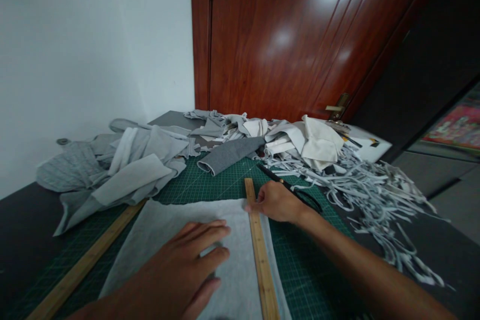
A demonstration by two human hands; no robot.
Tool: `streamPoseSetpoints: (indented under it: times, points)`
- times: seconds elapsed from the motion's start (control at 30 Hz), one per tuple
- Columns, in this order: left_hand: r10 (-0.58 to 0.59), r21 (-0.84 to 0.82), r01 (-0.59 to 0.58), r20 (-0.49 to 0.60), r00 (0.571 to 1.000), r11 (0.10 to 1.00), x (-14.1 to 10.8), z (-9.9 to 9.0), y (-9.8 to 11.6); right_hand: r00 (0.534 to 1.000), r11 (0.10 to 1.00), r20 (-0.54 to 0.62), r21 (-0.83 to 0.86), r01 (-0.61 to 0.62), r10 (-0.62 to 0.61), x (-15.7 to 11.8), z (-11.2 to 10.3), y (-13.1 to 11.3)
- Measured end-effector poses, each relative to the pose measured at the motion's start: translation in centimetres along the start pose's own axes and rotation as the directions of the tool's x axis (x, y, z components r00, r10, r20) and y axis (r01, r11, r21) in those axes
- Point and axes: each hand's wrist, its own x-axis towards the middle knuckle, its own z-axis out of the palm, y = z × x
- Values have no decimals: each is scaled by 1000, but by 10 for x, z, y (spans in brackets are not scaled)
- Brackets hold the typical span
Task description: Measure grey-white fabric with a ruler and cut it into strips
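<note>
The pale cloth (pixel 163 222) is lying on the green cutting mat (pixel 300 275), with a wooden ruler (pixel 264 265) running along its right side. The hands are working apart: the right hand (pixel 279 202) is touching the ruler's far end, seemingly aligning it, its grip unclear; the left hand (pixel 180 265) is spreading open over the cloth. Accurate alignment is calling for steady, even pressure. Black scissors (pixel 267 172) are resting nearby, fabric strips (pixel 382 210) beyond. No container is showing.

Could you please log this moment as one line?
left hand: over flat pale-grey cloth | right hand: at far end of light-brown wooden ruler on cloth | black metal scissors: beside right hand
</note>
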Motion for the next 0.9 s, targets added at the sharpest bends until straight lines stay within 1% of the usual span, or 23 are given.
streamPoseSetpoints:
  times: [0.1,0.17,0.27,0.4,0.47,0.57,0.63,0.7,0.8,0.9]
  points:
    - [-19,-35,19,1,1000,999,13,-6,14,999,1000,-52,-4,-4,4,-3,-9,7]
    - [19,-93,-16,25,1000,996,21,-6,22,999,1000,-38,3,-14,14,-8,-12,14]
    - [87,-149,-72,97,991,986,33,0,27,999,999,21,41,-29,29,-19,-7,19]
    - [141,-157,-121,123,982,980,46,11,27,999,994,45,104,-27,22,-35,6,16]
    - [131,-133,-112,144,981,985,51,13,31,999,993,38,117,-16,12,-40,10,15]
    - [71,-88,-53,223,972,995,56,12,44,1000,994,20,110,5,-7,-47,12,17]
    - [55,-94,-31,263,963,995,57,10,49,1000,995,0,95,16,-16,-50,13,20]
    - [72,-129,-39,261,963,991,55,8,48,1000,997,-23,72,23,-22,-52,14,26]
    - [98,-179,-59,213,972,982,47,2,36,999,999,-44,31,21,-19,-54,14,40]
    - [55,-202,-14,199,979,979,38,-7,27,999,1000,-47,-8,11,-11,-56,8,58]
